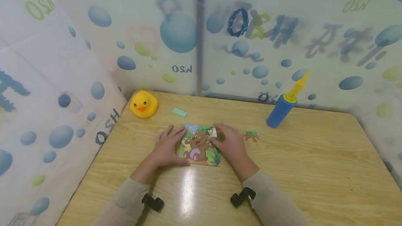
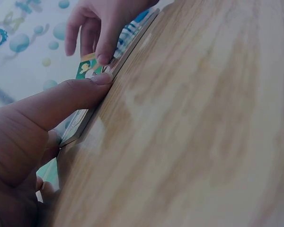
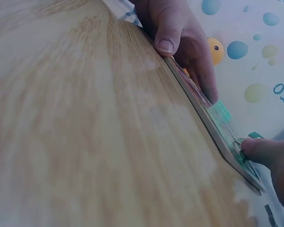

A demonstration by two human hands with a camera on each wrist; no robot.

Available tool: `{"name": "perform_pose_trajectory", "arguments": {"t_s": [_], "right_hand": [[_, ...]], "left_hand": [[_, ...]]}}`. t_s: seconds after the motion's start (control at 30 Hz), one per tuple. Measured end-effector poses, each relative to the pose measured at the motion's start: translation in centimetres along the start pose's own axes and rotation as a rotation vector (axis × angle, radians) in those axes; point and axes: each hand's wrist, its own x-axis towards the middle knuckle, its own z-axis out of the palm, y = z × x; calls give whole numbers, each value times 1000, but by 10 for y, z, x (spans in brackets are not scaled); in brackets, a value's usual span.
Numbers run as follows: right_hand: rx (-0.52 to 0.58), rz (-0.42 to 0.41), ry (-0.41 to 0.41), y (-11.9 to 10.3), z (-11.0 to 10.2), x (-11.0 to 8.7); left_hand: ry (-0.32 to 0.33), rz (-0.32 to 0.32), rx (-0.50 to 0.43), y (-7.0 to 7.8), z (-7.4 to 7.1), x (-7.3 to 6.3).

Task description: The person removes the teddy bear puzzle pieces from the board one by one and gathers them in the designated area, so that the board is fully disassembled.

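A small bear jigsaw puzzle lies flat on the wooden table between both hands. My left hand holds its left side, the thumb along the near edge and the fingers at the far left corner. At the far right corner, my right hand pinches a green puzzle piece with a yellow figure between thumb and fingers. That piece looks tilted up from the board in the left wrist view; whether its lower edge touches is unclear. Right of this hand lie loose brown and green puzzle pieces.
A yellow rubber duck sits at the far left corner of the table. Nearby lies a mint-green toy brick. Standing at the back right is a blue and yellow hand pump. A printed curtain borders the table.
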Motion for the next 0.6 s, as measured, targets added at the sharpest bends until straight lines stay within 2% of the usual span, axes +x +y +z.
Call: {"name": "perform_pose_trajectory", "arguments": {"t_s": [0.3, 0.43, 0.6], "right_hand": [[32, -94, 6, 1, 2, -1], [11, -134, 7, 2, 0, 0], [-44, -224, 4, 13, -4, 1]], "left_hand": [[-1, 3, -7, 0, 0, -1], [4, 2, -10, 1, -1, -1], [3, 3, -11, 1, -2, -1]]}}
